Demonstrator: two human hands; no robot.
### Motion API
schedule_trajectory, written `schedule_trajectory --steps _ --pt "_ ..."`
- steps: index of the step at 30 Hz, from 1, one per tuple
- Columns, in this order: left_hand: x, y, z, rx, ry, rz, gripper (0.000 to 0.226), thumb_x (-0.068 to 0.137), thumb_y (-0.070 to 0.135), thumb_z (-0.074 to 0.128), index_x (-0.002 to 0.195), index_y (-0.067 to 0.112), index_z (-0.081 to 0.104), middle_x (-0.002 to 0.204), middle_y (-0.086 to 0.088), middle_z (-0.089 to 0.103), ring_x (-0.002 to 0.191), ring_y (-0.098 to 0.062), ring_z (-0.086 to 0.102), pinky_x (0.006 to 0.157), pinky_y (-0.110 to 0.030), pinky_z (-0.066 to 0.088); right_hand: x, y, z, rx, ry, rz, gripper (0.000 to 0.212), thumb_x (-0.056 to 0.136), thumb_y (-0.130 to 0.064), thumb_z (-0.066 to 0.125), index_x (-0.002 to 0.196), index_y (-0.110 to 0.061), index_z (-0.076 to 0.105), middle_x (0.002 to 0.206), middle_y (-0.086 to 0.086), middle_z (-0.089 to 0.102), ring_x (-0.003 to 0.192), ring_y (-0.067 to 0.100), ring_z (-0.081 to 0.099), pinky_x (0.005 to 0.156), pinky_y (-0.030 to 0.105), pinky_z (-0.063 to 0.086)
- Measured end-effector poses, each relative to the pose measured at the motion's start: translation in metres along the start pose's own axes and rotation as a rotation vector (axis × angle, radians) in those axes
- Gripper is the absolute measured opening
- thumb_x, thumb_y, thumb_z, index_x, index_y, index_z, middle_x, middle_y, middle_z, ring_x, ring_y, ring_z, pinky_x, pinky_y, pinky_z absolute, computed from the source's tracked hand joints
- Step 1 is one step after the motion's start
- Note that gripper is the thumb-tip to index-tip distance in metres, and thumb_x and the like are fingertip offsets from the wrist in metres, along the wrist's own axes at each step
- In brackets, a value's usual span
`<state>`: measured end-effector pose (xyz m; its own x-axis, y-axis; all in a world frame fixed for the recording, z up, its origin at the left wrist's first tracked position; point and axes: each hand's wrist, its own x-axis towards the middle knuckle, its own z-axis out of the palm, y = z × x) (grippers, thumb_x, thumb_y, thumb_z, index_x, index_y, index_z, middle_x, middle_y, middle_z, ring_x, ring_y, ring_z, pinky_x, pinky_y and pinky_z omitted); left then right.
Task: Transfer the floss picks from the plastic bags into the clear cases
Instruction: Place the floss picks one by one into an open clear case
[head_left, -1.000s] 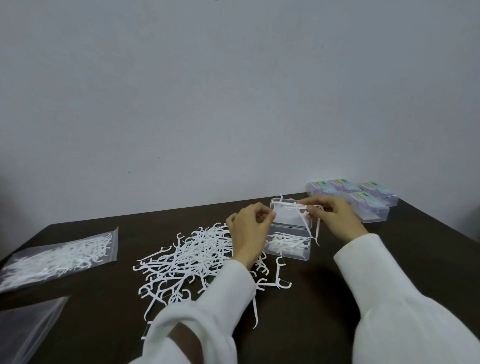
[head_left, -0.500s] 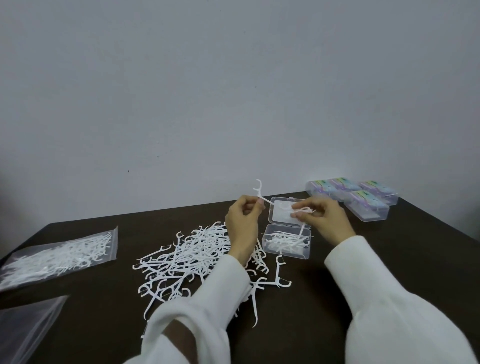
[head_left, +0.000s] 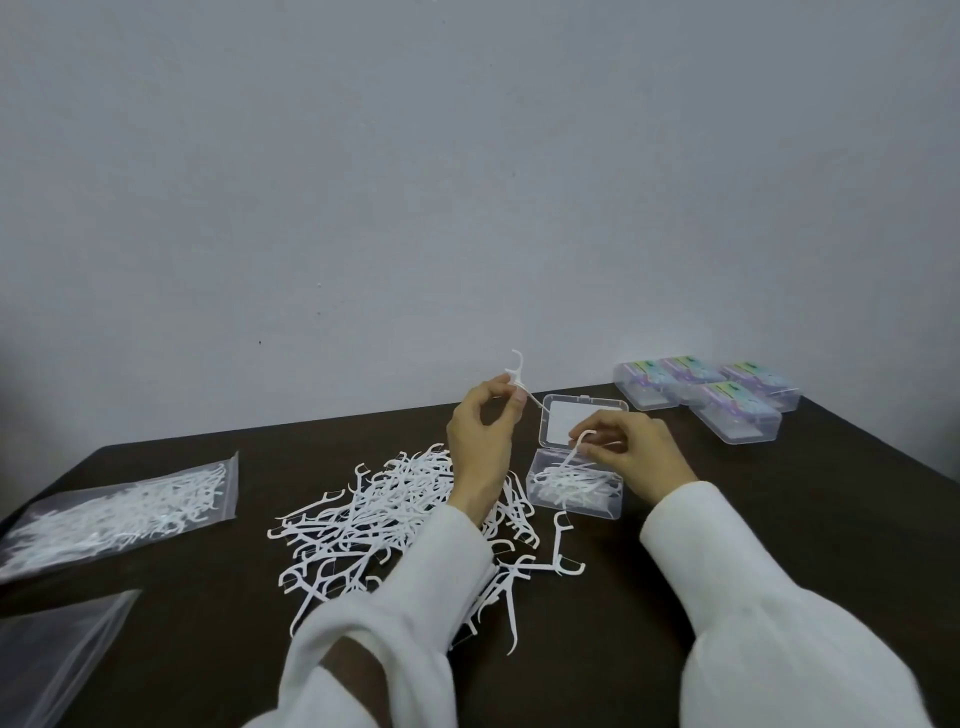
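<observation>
Lowered since a moment ago, the right hand (head_left: 628, 454) now pinches a floss pick (head_left: 574, 451) between its fingers over the open clear case (head_left: 574, 486), which sits mid-bench with picks already inside and its lid (head_left: 584, 421) tipped back. At the same time the left hand (head_left: 480, 441) has lifted a second pick (head_left: 517, 376), pinched at the fingertips above the loose pile (head_left: 395, 525). A filled plastic bag (head_left: 119, 514) lies by the bench's left edge, an empty bag (head_left: 57, 654) at the near left corner, and four closed cases (head_left: 722, 397) at the far right corner.
</observation>
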<state>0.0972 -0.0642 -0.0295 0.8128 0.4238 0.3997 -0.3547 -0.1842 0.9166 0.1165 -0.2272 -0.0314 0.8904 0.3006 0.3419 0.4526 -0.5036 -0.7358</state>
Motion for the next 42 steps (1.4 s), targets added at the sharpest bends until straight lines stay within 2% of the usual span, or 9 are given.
schedule_trajectory --steps 5,12,16,20,28,32,35,37,42 --pt "0.001 -0.001 -0.002 -0.045 -0.014 0.034 0.009 0.089 0.021 0.065 0.085 0.013 0.067 0.092 0.001 0.072 0.087 -0.01 0.065 0.076 -0.016 0.048 0.0 0.003 0.001 -0.11 0.013 -0.014 0.009 0.084 -0.015 0.066 0.088 -0.023 0.065 0.096 -0.001 0.061 0.085 0.008 0.055 0.069 0.01 0.04" --pt "0.006 0.005 -0.006 -0.14 0.039 0.012 0.006 0.089 0.013 0.064 0.082 0.013 0.065 0.077 -0.001 0.067 0.068 0.0 0.058 0.068 -0.009 0.044 -0.001 0.003 -0.016 0.042 0.094 0.008 0.007 0.086 -0.018 0.064 0.09 -0.023 0.067 0.092 0.0 0.063 0.082 0.005 0.054 0.071 0.013 0.044" --pt "0.005 0.005 -0.007 -0.147 -0.005 -0.038 0.011 0.088 0.014 0.064 0.078 0.01 0.064 0.078 -0.002 0.067 0.067 -0.001 0.057 0.067 -0.007 0.044 -0.002 0.007 -0.016 -0.098 0.015 0.04 0.006 0.084 -0.026 0.067 0.089 -0.027 0.068 0.092 -0.004 0.065 0.088 0.01 0.058 0.086 0.03 0.048" --pt "0.002 0.009 -0.005 -0.13 -0.055 -0.064 0.01 0.088 0.012 0.062 0.078 0.01 0.061 0.084 -0.003 0.073 0.073 -0.003 0.062 0.073 -0.012 0.046 -0.004 0.011 -0.03 -0.157 0.064 0.071 0.006 0.085 -0.019 0.063 0.085 -0.024 0.066 0.087 0.0 0.064 0.08 0.01 0.056 0.074 0.022 0.046" --pt "-0.007 0.004 0.0 0.167 -0.358 0.041 0.011 0.088 0.017 0.064 0.078 0.017 0.061 0.085 -0.002 0.072 0.083 -0.013 0.068 0.08 -0.026 0.054 -0.01 0.024 -0.053 -0.291 -0.44 0.443 0.012 0.075 -0.02 0.072 0.081 -0.028 0.066 0.088 -0.009 0.063 0.095 0.013 0.058 0.095 0.034 0.045" --pt "-0.009 -0.003 0.0 0.39 -0.499 0.116 0.011 0.084 0.028 0.069 0.08 0.02 0.064 0.082 0.005 0.07 0.081 -0.009 0.066 0.086 -0.031 0.053 -0.012 0.023 -0.059 -0.287 -0.491 0.469 0.01 0.073 -0.015 0.077 0.076 -0.022 0.07 0.078 -0.006 0.067 0.087 0.012 0.061 0.09 0.032 0.047" --pt "-0.009 -0.004 0.002 0.645 -0.587 0.201 0.017 0.082 0.04 0.069 0.082 0.023 0.069 0.085 0.009 0.071 0.085 -0.004 0.064 0.112 -0.04 0.024 -0.012 0.022 -0.059 -0.304 -0.48 0.447 0.009 0.073 -0.018 0.078 0.071 -0.022 0.07 0.075 -0.007 0.068 0.083 0.01 0.061 0.091 0.035 0.048" --pt "-0.011 -0.002 0.005 0.79 -0.597 0.262 0.02 0.082 0.044 0.068 0.083 0.024 0.071 0.089 0.01 0.071 0.09 -0.004 0.062 0.115 -0.042 0.004 -0.011 0.022 -0.055 -0.332 -0.474 0.425 0.011 0.072 -0.02 0.078 0.07 -0.024 0.068 0.071 -0.009 0.065 0.077 0.008 0.058 0.091 0.036 0.048" --pt "-0.014 0.0 0.006 0.835 -0.503 0.327 0.022 0.079 0.049 0.068 0.083 0.029 0.063 0.095 0.015 0.065 0.098 -0.002 0.057 0.115 -0.043 -0.004 -0.011 0.021 -0.053 -0.238 -0.394 0.384 0.01 0.08 -0.016 0.071 0.076 -0.019 0.062 0.077 -0.004 0.062 0.075 0.008 0.056 0.07 0.021 0.044"
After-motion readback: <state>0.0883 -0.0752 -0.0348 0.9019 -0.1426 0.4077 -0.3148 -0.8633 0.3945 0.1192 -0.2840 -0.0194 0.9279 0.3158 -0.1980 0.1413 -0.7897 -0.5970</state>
